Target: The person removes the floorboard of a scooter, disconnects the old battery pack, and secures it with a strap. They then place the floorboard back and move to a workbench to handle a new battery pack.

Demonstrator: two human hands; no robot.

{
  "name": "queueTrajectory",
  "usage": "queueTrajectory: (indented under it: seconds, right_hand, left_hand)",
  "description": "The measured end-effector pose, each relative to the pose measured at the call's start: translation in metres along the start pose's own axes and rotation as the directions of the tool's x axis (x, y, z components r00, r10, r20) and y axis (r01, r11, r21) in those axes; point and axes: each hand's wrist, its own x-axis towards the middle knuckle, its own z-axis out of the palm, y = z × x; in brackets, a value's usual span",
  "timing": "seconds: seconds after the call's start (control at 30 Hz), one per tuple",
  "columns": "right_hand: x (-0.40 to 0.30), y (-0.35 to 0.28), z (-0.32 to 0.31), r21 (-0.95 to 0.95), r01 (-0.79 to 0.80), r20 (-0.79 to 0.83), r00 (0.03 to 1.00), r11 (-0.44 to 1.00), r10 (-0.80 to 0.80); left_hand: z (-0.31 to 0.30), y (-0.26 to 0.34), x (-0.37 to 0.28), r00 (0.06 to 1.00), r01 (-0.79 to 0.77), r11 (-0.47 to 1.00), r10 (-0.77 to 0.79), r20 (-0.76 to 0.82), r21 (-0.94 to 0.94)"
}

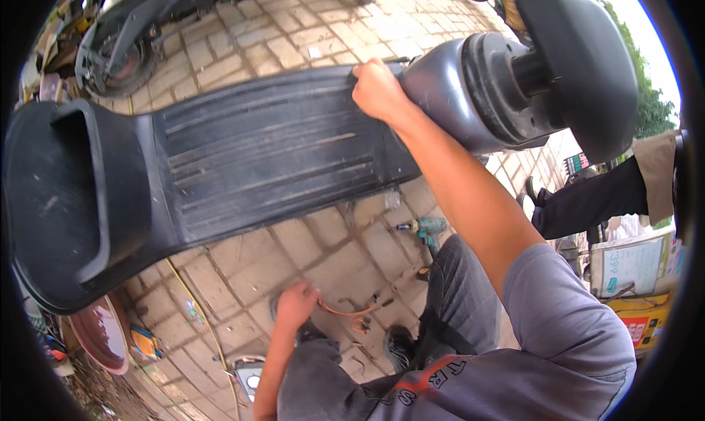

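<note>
A dark electric scooter body spans the view, with its ribbed black plastic footboard (270, 151) before me. My right hand (380, 90) grips the footboard's far edge, close to the glossy seat base (440, 85). Above that base sits a black padded seat (589, 63). At the left end is a front panel with a deep open storage pocket (71, 184). My left hand (297, 305) is low over the paving by my shoe and blurred. Orange cable (347, 311) reaches its fingertips; whether the fingers hold it is unclear.
A teal cordless drill (429, 226) lies on the paving bricks near my knee. A basin of water (102, 335) stands lower left, near a yellow cord (206, 322). Another scooter (132, 41) is behind. At right are a person's leg (595, 200) and a yellow case (641, 319).
</note>
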Motion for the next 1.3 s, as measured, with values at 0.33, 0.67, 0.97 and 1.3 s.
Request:
queueTrajectory:
  seconds: [0.33, 0.67, 0.97, 1.3]
  right_hand:
    - [-0.014, -0.027, -0.010, 0.210, -0.081, -0.314, 0.938, 0.974, 0.146]
    - [-0.011, -0.033, -0.039, 0.005, -0.110, -0.118, 0.987, 0.994, 0.110]
    - [-0.012, -0.032, -0.048, -0.041, -0.123, 0.050, 0.991, 0.992, 0.125]
    - [-0.015, -0.025, -0.027, 0.175, -0.179, -0.090, 0.976, 0.968, 0.197]
  left_hand:
    - [-0.010, 0.005, -0.014, 0.994, 0.079, 0.997, -0.080, 0.071, 0.018]
    - [0.001, -0.002, -0.008, 0.999, 0.015, 0.997, -0.018, 0.046, 0.075]
    - [0.005, 0.003, 0.005, 0.997, -0.071, 0.988, 0.069, 0.015, 0.137]
    - [0.012, -0.016, -0.010, 0.999, 0.028, 0.999, -0.029, -0.019, -0.037]
